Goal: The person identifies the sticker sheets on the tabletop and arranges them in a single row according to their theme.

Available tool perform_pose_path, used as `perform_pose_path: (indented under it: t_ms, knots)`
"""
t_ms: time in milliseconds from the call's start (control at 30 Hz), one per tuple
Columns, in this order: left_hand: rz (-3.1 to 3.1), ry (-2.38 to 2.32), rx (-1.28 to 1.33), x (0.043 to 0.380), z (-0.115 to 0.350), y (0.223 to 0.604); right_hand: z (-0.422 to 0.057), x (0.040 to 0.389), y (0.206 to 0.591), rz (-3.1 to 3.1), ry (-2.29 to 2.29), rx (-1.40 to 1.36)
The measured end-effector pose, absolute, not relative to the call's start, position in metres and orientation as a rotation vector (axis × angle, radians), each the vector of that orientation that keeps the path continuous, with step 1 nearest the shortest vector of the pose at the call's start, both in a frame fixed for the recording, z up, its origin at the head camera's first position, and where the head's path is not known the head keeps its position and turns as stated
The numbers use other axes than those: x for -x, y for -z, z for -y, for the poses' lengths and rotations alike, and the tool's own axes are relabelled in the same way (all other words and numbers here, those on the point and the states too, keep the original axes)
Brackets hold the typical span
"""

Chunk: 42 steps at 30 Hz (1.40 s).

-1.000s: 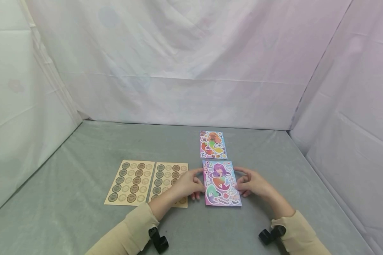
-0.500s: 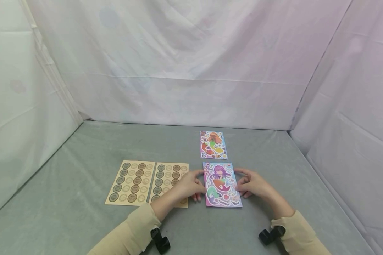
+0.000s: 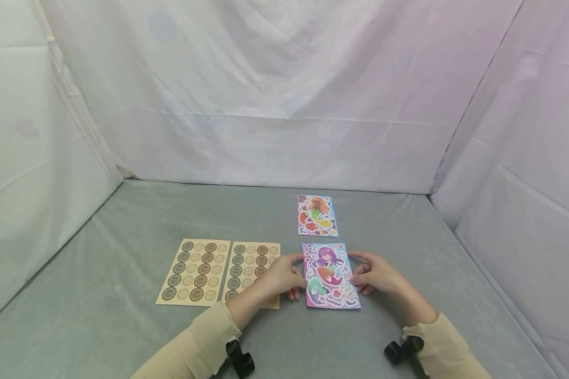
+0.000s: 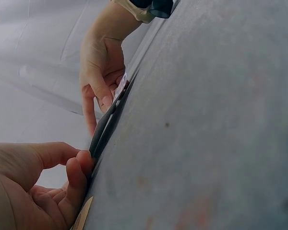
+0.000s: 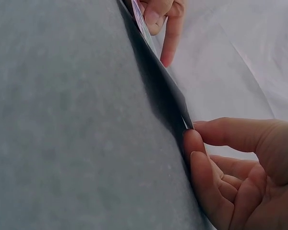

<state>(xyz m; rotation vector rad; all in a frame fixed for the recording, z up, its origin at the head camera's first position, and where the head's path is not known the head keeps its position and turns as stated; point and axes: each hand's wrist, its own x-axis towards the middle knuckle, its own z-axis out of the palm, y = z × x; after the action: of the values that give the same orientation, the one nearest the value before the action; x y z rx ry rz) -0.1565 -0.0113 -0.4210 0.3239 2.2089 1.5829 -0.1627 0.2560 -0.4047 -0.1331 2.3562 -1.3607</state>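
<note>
A mermaid sticker sheet (image 3: pixel 328 276), purple-haired figure on pink and blue, lies between my two hands in the head view. My left hand (image 3: pixel 282 275) pinches its left edge between thumb and fingers. On the opposite edge, my right hand (image 3: pixel 378 273) pinches it, thumb above and fingertips (image 5: pixel 194 142) below. Seen edge-on in the right wrist view, the sheet (image 5: pixel 156 72) has a dark shadow beneath it and appears slightly raised off the cloth. Just beyond it lies a second sticker sheet (image 3: pixel 317 215) with an orange-haired mermaid.
Two tan sheets of round stickers lie side by side at the left: the outer sheet (image 3: pixel 193 271) and the inner sheet (image 3: pixel 239 263), partly under my left forearm. Grey cloth (image 3: pixel 137 237) covers the table. White curtains (image 3: pixel 265 147) enclose the back and sides.
The purple-haired mermaid sheet has shifted slightly toward me, widening the gap to the sheet behind it. My left hand has moved a little to the right; both hands keep their hold.
</note>
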Motion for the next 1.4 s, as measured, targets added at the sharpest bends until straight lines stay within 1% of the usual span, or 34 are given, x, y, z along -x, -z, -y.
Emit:
perform_pose_path:
  t_ms: [600,1400]
  knots:
    - [-2.295,-1.530,-0.287,0.157,0.005,0.417,-0.247,0.162,0.402,-2.443,1.283,0.043]
    - [-2.372,-1.479,-0.247,0.153,0.002,0.413,-0.245,0.158,0.403,-2.537,1.185,0.034]
